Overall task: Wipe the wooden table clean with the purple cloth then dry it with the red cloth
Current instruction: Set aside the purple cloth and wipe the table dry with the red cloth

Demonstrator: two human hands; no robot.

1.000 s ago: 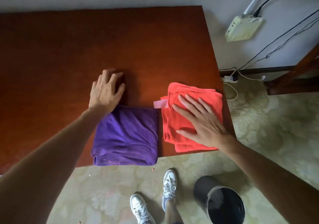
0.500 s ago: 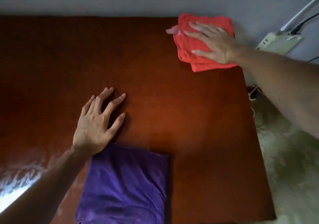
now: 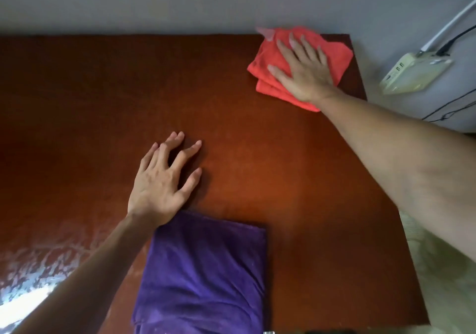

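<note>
The wooden table is dark reddish brown and fills most of the view. A folded purple cloth lies near its front edge. My left hand rests flat on the bare wood just beyond that cloth, fingers spread, holding nothing. The folded red cloth sits at the table's far right corner, against the wall. My right hand lies palm down on top of it with fingers spread, pressing it to the table.
A grey wall runs along the table's far edge. A beige box with cables hangs on the wall to the right. Pale patterned floor shows past the table's right edge. A bright glare patch marks the table's front left.
My right hand has slid the red cloth from the table's front edge up to the far right corner. My left hand has stayed just beyond the purple cloth. The camera has moved forward.
</note>
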